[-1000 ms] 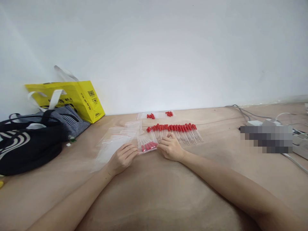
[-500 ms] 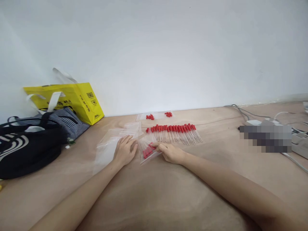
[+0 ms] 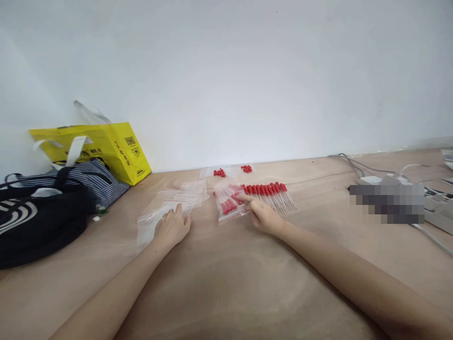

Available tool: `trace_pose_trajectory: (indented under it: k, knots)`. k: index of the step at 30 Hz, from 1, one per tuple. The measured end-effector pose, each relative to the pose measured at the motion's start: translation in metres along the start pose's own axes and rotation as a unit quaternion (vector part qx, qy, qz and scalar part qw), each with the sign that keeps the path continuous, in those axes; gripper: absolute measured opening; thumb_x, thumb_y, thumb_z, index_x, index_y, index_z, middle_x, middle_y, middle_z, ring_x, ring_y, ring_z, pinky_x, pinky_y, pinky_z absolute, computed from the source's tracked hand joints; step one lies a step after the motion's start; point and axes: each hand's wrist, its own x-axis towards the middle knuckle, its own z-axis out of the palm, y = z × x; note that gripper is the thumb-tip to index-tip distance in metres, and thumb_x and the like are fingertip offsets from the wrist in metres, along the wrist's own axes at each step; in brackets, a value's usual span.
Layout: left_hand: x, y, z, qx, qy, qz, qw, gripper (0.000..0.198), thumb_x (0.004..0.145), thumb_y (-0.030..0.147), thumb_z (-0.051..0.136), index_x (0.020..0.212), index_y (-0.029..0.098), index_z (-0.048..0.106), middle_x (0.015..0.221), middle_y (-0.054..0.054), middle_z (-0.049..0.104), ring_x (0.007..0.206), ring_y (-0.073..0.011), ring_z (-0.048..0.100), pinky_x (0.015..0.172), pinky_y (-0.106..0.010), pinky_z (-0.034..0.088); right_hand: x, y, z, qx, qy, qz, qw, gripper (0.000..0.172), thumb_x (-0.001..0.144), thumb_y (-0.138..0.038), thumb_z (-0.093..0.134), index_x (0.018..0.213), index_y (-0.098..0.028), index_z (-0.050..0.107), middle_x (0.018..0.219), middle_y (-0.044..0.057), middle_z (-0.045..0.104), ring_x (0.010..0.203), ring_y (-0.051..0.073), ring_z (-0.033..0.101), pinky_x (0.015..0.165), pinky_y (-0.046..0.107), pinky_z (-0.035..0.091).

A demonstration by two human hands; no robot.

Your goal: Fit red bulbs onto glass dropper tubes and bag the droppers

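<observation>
My right hand (image 3: 264,216) pinches the right edge of a clear zip bag (image 3: 223,219) with several red-ended pieces inside. The bag lies over the left part of a row of droppers (image 3: 274,189) with red bulbs and thin pale stems, covering some of them. To the left, my left hand (image 3: 173,229) rests on a fanned pile of clear zip bags (image 3: 146,228), index finger stretched forward and thumb apart. Whether those bags hold anything cannot be made out, except that they look flat.
Two filled zip bags with red ends (image 3: 220,173) lie by the wall. At left stand a yellow bag (image 3: 122,156), a striped bag (image 3: 106,184) and a black bag (image 3: 53,226). Cables (image 3: 354,165) and a power strip (image 3: 439,210) lie at right, beside a blurred patch.
My right hand has moved the filled zip bag away and to the right, onto the dropper row. My left hand has slid back and left over the bag pile.
</observation>
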Motion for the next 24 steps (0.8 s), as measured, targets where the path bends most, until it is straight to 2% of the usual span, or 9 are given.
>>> trace_pose_trajectory:
  k: [2,5,11,15,17,19,21,24]
  knots:
    - [-0.002,-0.004,-0.004,0.023,-0.036,0.005,0.999,0.036,0.078,0.024,0.033,0.105,0.007,0.048,0.08,-0.018,0.064,0.072,-0.031,0.062,0.056,-0.038,0.046,-0.003,0.014,-0.014,-0.011,0.056,0.03,0.998,0.024,0.07,-0.001,0.035,0.084,-0.019,0.043,0.118,0.012,0.049,0.108,0.016,0.047,0.082,0.034,0.044]
    - [-0.004,-0.006,-0.006,0.05,-0.036,0.03,0.998,0.033,0.073,0.01,0.034,0.102,0.006,0.048,0.073,-0.017,0.064,0.069,-0.0286,0.063,0.054,-0.034,0.045,-0.018,0.039,-0.042,-0.02,0.12,0.087,0.989,0.016,0.071,-0.006,0.04,0.079,-0.02,0.043,0.111,0.011,0.053,0.105,0.018,0.05,0.083,0.037,0.043]
    - [-0.008,0.003,-0.011,0.077,-0.03,0.051,0.995,0.051,0.066,-0.007,0.031,0.114,0.003,0.042,0.069,-0.015,0.064,0.069,-0.0255,0.063,0.055,-0.031,0.047,-0.076,0.082,-0.103,-0.056,0.196,0.22,0.954,0.01,0.068,-0.011,0.044,0.069,-0.02,0.043,0.1,0.009,0.059,0.094,0.019,0.056,0.079,0.036,0.043]
    - [-0.009,0.005,-0.018,0.104,-0.017,0.068,0.992,0.051,0.066,-0.007,0.033,0.116,0.004,0.041,0.077,-0.014,0.064,0.071,-0.025,0.063,0.057,-0.03,0.047,-0.105,0.096,-0.13,-0.037,0.157,0.281,0.946,0.007,0.064,-0.013,0.045,0.063,-0.02,0.042,0.097,0.008,0.06,0.091,0.019,0.057,0.078,0.033,0.044]
    - [-0.009,0.005,-0.017,0.095,0.016,0.109,0.989,0.049,0.07,-0.005,0.035,0.116,0.008,0.042,0.083,-0.013,0.064,0.075,-0.024,0.062,0.06,-0.03,0.048,-0.111,0.098,-0.137,-0.022,0.114,0.301,0.946,0.005,0.063,-0.015,0.045,0.063,-0.02,0.044,0.096,0.008,0.061,0.091,0.019,0.057,0.077,0.032,0.043]
    - [-0.009,0.007,-0.011,0.037,0.062,0.187,0.98,0.042,0.075,0.002,0.036,0.115,0.014,0.044,0.09,-0.011,0.063,0.082,-0.0218,0.061,0.066,-0.029,0.048,-0.112,0.098,-0.139,-0.025,0.067,0.323,0.944,0.007,0.062,-0.016,0.044,0.066,-0.02,0.048,0.093,0.007,0.062,0.09,0.02,0.058,0.078,0.033,0.043]
    - [-0.008,0.009,-0.004,-0.055,0.091,0.271,0.957,0.034,0.08,0.009,0.036,0.111,0.017,0.048,0.095,-0.008,0.063,0.087,-0.0192,0.059,0.073,-0.029,0.047,-0.112,0.097,-0.139,-0.049,0.019,0.343,0.938,0.014,0.061,-0.016,0.043,0.07,-0.019,0.053,0.088,0.006,0.064,0.086,0.02,0.058,0.078,0.033,0.043]
    - [-0.009,0.012,0.005,-0.178,0.068,0.35,0.917,0.029,0.084,0.015,0.033,0.104,0.018,0.052,0.096,-0.006,0.063,0.088,-0.016,0.058,0.077,-0.028,0.047,-0.109,0.094,-0.14,-0.107,-0.017,0.358,0.928,0.02,0.062,-0.018,0.042,0.073,-0.02,0.058,0.084,0.003,0.066,0.081,0.02,0.06,0.078,0.034,0.042]
